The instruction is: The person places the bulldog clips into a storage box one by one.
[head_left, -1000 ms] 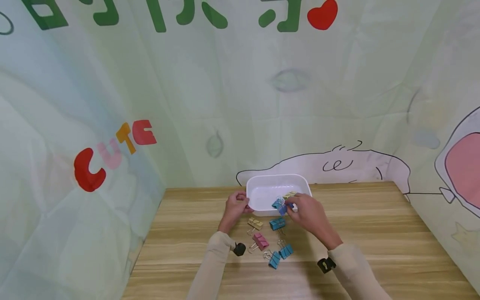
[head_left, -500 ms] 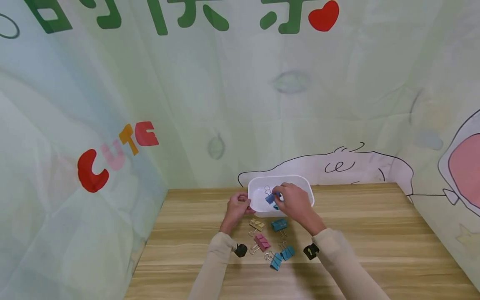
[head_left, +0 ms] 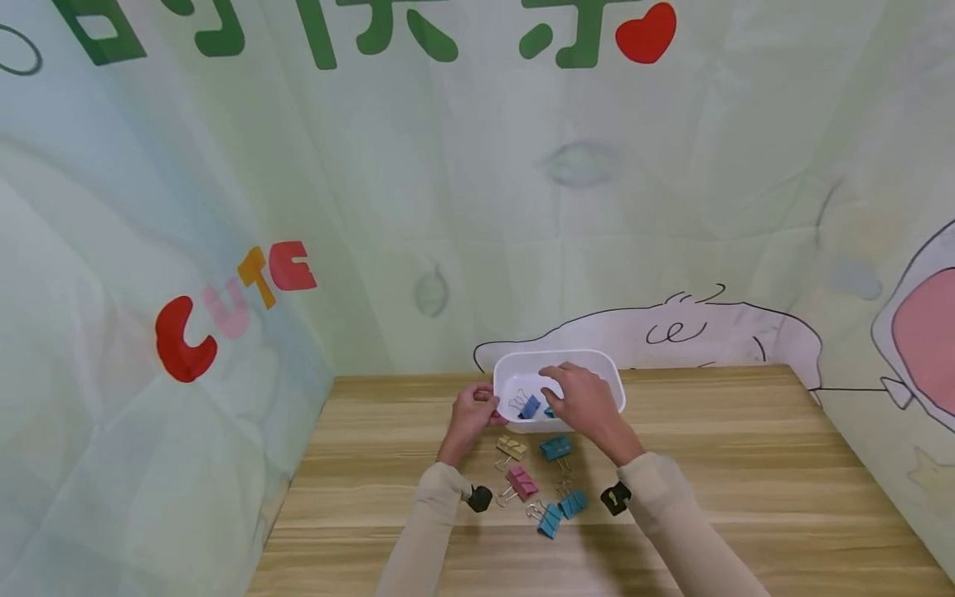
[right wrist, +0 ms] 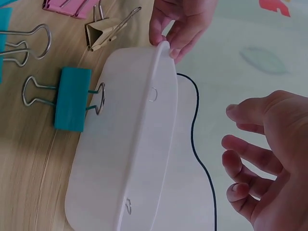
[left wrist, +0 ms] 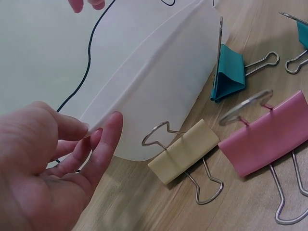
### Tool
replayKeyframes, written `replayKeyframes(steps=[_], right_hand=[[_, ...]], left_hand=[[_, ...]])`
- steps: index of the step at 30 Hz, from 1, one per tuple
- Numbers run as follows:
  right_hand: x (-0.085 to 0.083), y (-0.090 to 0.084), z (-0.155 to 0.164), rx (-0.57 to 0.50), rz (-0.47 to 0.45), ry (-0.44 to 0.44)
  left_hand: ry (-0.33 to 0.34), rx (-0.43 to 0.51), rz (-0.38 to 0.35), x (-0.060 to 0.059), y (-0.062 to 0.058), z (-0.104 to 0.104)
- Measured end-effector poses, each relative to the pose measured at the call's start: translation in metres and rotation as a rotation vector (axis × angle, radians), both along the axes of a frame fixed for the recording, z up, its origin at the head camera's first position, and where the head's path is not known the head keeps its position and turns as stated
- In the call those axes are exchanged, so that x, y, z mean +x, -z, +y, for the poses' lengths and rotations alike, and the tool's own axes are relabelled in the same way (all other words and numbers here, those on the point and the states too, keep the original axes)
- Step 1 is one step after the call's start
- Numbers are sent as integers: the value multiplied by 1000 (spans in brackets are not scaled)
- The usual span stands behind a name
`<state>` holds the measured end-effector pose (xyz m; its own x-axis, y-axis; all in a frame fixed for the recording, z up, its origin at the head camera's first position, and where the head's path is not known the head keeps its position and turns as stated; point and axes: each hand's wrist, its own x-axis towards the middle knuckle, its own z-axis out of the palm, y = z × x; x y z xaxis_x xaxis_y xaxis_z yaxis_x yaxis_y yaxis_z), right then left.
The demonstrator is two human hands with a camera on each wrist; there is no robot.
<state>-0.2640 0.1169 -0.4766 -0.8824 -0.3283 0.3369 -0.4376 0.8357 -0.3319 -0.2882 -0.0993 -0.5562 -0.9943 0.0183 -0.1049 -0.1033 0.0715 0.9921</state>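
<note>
At the left end of a white plastic tray (head_left: pixel 522 365), my left hand (head_left: pixel 472 414) pinches the rim between thumb and fingers. My right hand (head_left: pixel 585 402) hovers over the tray with thumb and fingers apart; the right wrist view shows nothing in its grasp. Inside the tray lies a blue binder clip (head_left: pixel 530 406) with its wire handles up, near the left front. A bit of a teal clip (head_left: pixel 549 412) shows beside it, and the right hand hides the tray's right part. Nearest the left hand on the table is a yellow binder clip (left wrist: pixel 184 151).
In front of the tray, on the wooden table (head_left: pixel 373 464), lie a pink binder clip (head_left: pixel 521 482), a teal binder clip (head_left: pixel 555 448) and two blue ones, a right-hand clip (head_left: pixel 573 503) and a lower clip (head_left: pixel 550 521). A printed cloth backdrop (head_left: pixel 477 207) rises behind the tray.
My right hand has moved left over the tray and let go of the blue binder clip, which now lies inside. My left hand has stayed on the rim.
</note>
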Motion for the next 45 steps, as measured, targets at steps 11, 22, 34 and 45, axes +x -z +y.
replayKeyframes(steps=[11, 22, 34, 45], right_hand=[[18, 8, 17, 15, -14, -20], [52, 37, 26, -54, -102, -31], [99, 83, 42, -58, -158, -57], [101, 105, 46, -26, -263, -114]], left_hand=[[11, -10, 3, 2, -2, -1], [15, -14, -4, 2, -3, -1], [-7, -6, 3, 2, -3, 0], [-10, 28, 0, 0, -1, 1]])
